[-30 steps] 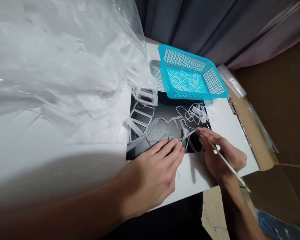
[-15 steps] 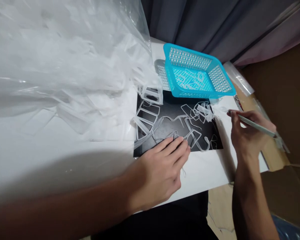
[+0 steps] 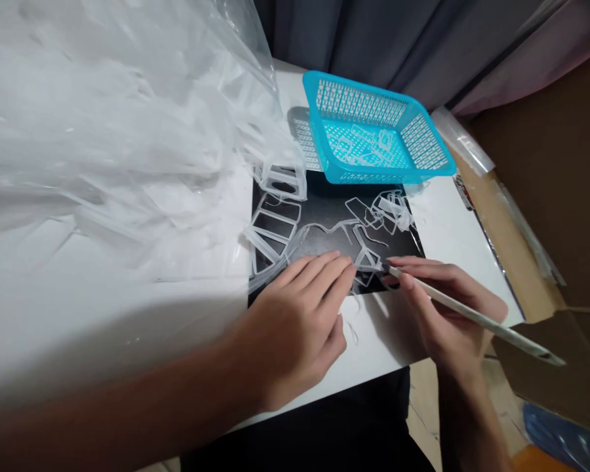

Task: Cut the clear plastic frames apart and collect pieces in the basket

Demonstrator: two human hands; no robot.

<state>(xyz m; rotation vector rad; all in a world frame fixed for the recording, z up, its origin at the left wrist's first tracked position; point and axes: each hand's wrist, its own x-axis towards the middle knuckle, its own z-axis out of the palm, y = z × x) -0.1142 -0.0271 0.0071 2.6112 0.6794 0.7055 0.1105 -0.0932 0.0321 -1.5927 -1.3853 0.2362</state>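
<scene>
My left hand (image 3: pixel 305 308) lies flat, palm down, on the front edge of a black mat (image 3: pixel 319 206), over some thin translucent strips. Its fingers are stretched out. In my right hand (image 3: pixel 442 295) is a long, pale pen-like tool (image 3: pixel 476 317), pinched between thumb and fingers. The tool's dark tip meets the white translucent frame-like scraps (image 3: pixel 368 257) just right of my left fingertips. More ladder-shaped scraps (image 3: pixel 275 226) rest on the mat's left side, and a tangled clump (image 3: pixel 393 211) sits at its right rear.
A blue perforated basket (image 3: pixel 383 174) with several clear outlines inside stands behind the mat. A large clear bag (image 3: pixel 128 118) of white pieces fills the left of the white table (image 3: pixel 295 387). Cardboard (image 3: pixel 516 255), a clear plastic roll (image 3: pixel 462 141) and a grey curtain (image 3: pixel 364 39) border it.
My right hand has moved left and nearer with the tool, from beside the tangled clump to the scraps by my left hand. The view has shifted slightly.
</scene>
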